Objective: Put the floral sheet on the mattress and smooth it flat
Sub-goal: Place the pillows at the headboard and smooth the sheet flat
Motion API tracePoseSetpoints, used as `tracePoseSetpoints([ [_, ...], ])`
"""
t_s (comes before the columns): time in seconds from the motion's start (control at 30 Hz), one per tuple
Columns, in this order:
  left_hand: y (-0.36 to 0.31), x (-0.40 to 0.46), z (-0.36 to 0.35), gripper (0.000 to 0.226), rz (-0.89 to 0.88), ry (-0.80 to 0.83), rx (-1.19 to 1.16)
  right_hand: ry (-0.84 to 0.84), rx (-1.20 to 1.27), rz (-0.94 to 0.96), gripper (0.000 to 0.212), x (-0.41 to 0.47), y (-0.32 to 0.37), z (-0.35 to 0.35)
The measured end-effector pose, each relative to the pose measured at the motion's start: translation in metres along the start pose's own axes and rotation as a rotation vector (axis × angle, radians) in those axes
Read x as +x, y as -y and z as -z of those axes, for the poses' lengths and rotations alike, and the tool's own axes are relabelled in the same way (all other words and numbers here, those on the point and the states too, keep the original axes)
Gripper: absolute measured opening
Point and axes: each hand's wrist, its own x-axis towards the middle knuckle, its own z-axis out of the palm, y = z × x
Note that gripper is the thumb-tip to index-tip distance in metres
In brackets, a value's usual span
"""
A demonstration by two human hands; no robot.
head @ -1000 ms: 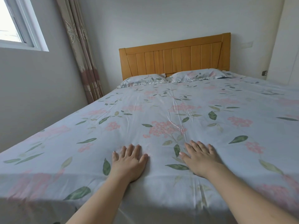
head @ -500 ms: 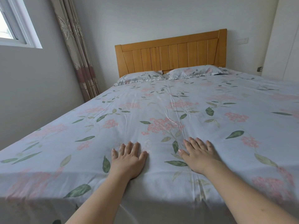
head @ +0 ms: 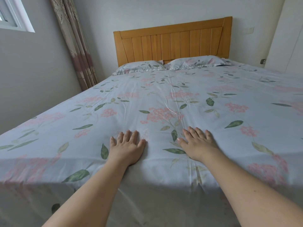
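Note:
The floral sheet (head: 164, 99), pale blue with pink blossoms and green leaves, covers the whole mattress and hangs over the near foot edge. A few light creases run down its middle. My left hand (head: 127, 149) lies flat, palm down, on the sheet near the foot edge, fingers straight. My right hand (head: 197, 145) presses flat on the sheet a little to the right, fingers spread and pointing up the bed. Both forearms reach in from the bottom of the view.
Two matching floral pillows (head: 141, 66) (head: 196, 61) lie against a wooden headboard (head: 172, 40). A curtain (head: 73, 43) hangs in the left corner beside a window (head: 14, 17). A grey wall runs close along the bed's left side; a white door or cabinet (head: 288, 38) stands right.
Both hands stay flat on the sheet in nearly the same spot. The view has shifted slightly, so the headboard and window appear a little further left.

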Motion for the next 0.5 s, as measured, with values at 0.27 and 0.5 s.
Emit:
tracePoseSetpoints([
  [0.27,-0.001,0.0,-0.002,0.071,-0.014,-0.013,-0.019,0.026,-0.001,-0.019,0.069,-0.005,-0.001,0.002],
  [0.5,-0.013,0.025,0.007,0.066,-0.066,-0.031,0.039,0.115,0.075,-0.074,0.072,-0.027,-0.023,0.017],
])
